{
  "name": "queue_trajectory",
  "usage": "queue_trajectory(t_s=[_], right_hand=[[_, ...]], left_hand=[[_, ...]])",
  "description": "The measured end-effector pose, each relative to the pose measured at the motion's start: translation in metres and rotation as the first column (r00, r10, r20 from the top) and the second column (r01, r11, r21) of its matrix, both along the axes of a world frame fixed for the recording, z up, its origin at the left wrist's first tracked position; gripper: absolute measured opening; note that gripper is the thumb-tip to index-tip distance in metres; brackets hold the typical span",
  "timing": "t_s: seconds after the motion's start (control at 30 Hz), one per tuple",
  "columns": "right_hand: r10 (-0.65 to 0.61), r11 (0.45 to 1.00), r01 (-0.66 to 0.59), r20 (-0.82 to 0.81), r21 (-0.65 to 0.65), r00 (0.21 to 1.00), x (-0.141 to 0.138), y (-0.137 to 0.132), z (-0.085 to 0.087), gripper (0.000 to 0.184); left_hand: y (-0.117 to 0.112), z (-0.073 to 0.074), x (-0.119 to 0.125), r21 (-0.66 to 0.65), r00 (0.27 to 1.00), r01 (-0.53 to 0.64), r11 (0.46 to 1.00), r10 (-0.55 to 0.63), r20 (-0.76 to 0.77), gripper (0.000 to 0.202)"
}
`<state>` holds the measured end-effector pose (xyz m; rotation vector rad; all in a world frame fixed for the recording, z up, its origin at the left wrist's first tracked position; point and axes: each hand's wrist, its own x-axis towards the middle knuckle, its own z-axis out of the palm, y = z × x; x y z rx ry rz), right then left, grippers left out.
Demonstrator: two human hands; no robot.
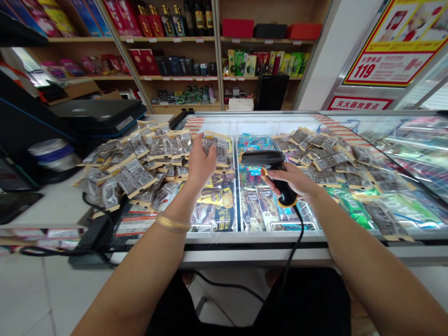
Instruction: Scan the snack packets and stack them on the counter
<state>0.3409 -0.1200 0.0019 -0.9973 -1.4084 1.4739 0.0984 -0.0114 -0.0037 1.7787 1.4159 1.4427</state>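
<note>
My left hand (202, 162) pinches a small clear packet (217, 148) with a tan edge and dark contents, held up over the glass-topped freezer (213, 241). My right hand (296, 179) is wrapped around the handle of a black and orange barcode scanner (264, 158). The scanner's head points left, toward the packet, with a gap between them. To the left of my left hand lies a heap of similar packets (135, 176). A second pile of packets (327, 156) spreads over the glass to the right of the scanner.
Bagged ice creams (219, 207) show under the glass. The scanner's black cable (296, 242) hangs over the front edge. On the left counter (45, 207) stand a roll of tape (52, 154) and a black device (94, 116). Stocked shelves (175, 39) rise behind.
</note>
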Motion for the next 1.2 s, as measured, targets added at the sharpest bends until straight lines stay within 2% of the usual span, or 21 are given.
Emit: queue_trajectory(t_s=[0.07,0.17,0.27,0.47,0.63,0.8,0.97,1.1,1.2], right_hand=[[-0.033,0.999,0.033,-0.024,-0.012,0.999,0.001,0.000,-0.001,0.034],[-0.100,0.995,0.099,-0.078,-0.027,0.992,-0.001,0.006,-0.001,0.037],[-0.139,0.990,0.136,-0.141,-0.033,0.980,-0.012,0.020,0.001,0.038],[-0.129,0.991,0.118,-0.216,-0.065,0.968,-0.054,0.050,0.002,0.037],[-0.082,0.994,0.064,-0.202,-0.094,0.976,-0.076,0.057,-0.011,0.036],[-0.085,0.993,0.064,-0.211,-0.104,0.974,-0.075,0.054,-0.015,0.037],[-0.094,0.991,0.071,-0.213,-0.114,0.973,-0.074,0.051,-0.013,0.036],[-0.117,0.991,0.097,-0.230,-0.095,0.966,-0.070,0.047,-0.006,0.036],[-0.145,0.989,0.133,-0.237,-0.069,0.960,-0.053,0.041,0.003,0.037]], left_hand=[[0.002,0.014,-0.009,0.050,0.996,-0.048,0.998,0.051,-0.066,0.053],[0.010,0.034,-0.029,0.087,0.974,-0.117,0.989,0.131,-0.184,0.053],[0.018,0.042,-0.049,0.104,0.934,-0.187,0.977,0.210,-0.290,0.048],[0.015,0.030,-0.066,0.113,0.837,-0.248,0.962,0.271,-0.475,0.038],[0.001,0.025,-0.061,0.120,0.817,-0.266,0.956,0.290,-0.498,0.039],[-0.008,0.027,-0.053,0.086,0.830,-0.242,0.966,0.252,-0.497,0.039],[-0.012,0.027,-0.051,0.109,0.827,-0.240,0.965,0.262,-0.497,0.044],[-0.015,0.031,-0.048,0.220,0.825,-0.271,0.937,0.344,-0.449,0.040],[-0.019,0.037,-0.035,0.337,0.832,-0.210,0.918,0.349,-0.432,0.037]])
